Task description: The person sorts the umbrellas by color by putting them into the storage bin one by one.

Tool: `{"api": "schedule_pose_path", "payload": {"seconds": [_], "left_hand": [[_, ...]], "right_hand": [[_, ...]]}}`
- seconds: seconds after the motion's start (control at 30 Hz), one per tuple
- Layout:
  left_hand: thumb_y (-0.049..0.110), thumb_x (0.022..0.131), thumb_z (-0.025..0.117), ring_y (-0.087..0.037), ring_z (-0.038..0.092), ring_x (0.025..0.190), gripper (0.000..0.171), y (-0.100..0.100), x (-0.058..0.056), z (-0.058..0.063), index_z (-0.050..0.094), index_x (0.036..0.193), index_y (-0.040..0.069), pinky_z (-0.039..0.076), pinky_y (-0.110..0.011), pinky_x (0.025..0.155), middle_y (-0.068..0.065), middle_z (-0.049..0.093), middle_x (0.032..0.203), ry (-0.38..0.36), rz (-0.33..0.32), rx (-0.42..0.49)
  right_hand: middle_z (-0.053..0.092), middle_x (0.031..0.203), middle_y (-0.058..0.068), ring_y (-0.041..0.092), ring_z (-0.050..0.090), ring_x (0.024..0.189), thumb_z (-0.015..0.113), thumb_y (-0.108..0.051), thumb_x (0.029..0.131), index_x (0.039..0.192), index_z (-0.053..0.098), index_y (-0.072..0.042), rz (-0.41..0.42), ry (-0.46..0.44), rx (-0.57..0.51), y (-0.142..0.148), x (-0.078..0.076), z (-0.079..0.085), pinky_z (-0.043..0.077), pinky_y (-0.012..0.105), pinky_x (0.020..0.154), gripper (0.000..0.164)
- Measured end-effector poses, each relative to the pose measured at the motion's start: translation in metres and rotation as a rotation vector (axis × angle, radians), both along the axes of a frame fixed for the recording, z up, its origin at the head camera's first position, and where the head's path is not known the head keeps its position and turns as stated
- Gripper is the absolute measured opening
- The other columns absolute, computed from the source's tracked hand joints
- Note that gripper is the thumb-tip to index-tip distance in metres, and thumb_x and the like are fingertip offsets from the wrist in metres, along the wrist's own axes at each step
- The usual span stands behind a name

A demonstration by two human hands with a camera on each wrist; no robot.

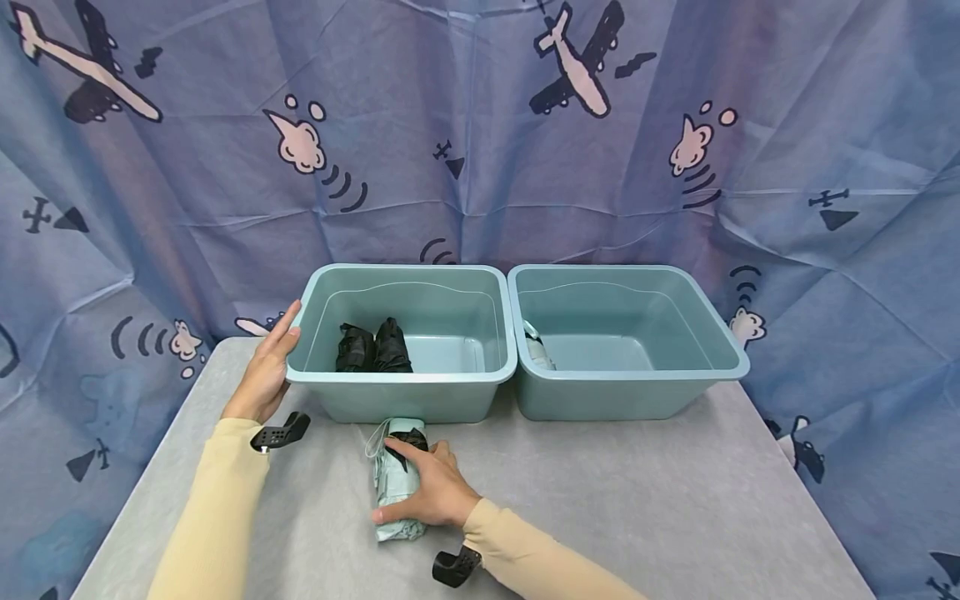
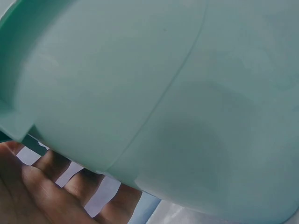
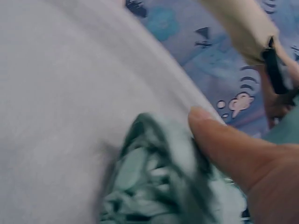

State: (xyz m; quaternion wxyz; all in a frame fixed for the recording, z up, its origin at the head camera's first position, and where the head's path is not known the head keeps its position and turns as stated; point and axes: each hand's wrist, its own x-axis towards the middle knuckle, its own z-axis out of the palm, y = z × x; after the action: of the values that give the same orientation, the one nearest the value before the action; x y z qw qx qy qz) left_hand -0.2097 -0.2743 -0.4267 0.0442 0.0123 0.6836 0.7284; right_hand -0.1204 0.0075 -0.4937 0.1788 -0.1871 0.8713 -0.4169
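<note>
A light green folded umbrella (image 1: 390,483) lies on the table in front of the left bin, with a thin cord loop at its far end and a black patch on it. My right hand (image 1: 431,492) spans it from the right, thumb and forefinger reaching across it. In the right wrist view the thumb (image 3: 229,149) lies along the umbrella's crumpled fabric (image 3: 154,186). My left hand (image 1: 262,371) rests against the left side of the left bin (image 1: 405,379). In the left wrist view its fingers (image 2: 56,189) show beside the bin wall (image 2: 117,84), below the rim.
Two black bundles, like folded umbrellas (image 1: 373,346), stand in the left bin. The right bin (image 1: 630,383), right beside it, holds a pale bundle (image 1: 537,348) near its left wall. Both stand on a grey table (image 1: 637,492) before a blue patterned curtain (image 1: 480,125).
</note>
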Motion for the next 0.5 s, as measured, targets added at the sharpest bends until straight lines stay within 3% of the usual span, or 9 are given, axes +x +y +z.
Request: {"api": "schedule_pose_path", "payload": {"seconds": [0.13,0.37,0.5], "left_hand": [[0.042,0.111,0.036,-0.034,0.022,0.148,0.061,-0.001,0.000,-0.001,0.008,0.164,0.035,0.043,-0.029,0.105,-0.009,0.007,0.170,0.005,-0.008,0.022],[0.043,0.111,0.037,-0.033,0.022,0.148,0.061,-0.001,0.001,-0.001,0.008,0.164,0.035,0.042,-0.029,0.105,-0.009,0.007,0.170,0.007,-0.009,0.023],[0.042,0.111,0.036,-0.034,0.021,0.149,0.061,-0.001,0.000,-0.001,0.007,0.164,0.036,0.040,-0.035,0.109,-0.009,0.006,0.170,0.006,-0.003,-0.001]], "right_hand": [[0.044,0.102,0.010,0.020,0.036,0.090,0.100,-0.039,0.060,0.148,0.054,-0.026,-0.017,0.056,0.030,-0.005,0.003,-0.002,0.043,0.033,0.077,0.100],[0.054,0.113,0.018,0.024,0.048,0.093,0.102,-0.034,0.057,0.146,0.053,-0.030,-0.010,0.028,0.063,-0.012,0.001,0.001,0.049,0.040,0.077,0.102],[0.061,0.118,0.014,0.023,0.051,0.096,0.102,-0.034,0.056,0.144,0.053,-0.029,-0.003,0.042,0.068,-0.013,-0.001,-0.002,0.048,0.038,0.080,0.101]]}}
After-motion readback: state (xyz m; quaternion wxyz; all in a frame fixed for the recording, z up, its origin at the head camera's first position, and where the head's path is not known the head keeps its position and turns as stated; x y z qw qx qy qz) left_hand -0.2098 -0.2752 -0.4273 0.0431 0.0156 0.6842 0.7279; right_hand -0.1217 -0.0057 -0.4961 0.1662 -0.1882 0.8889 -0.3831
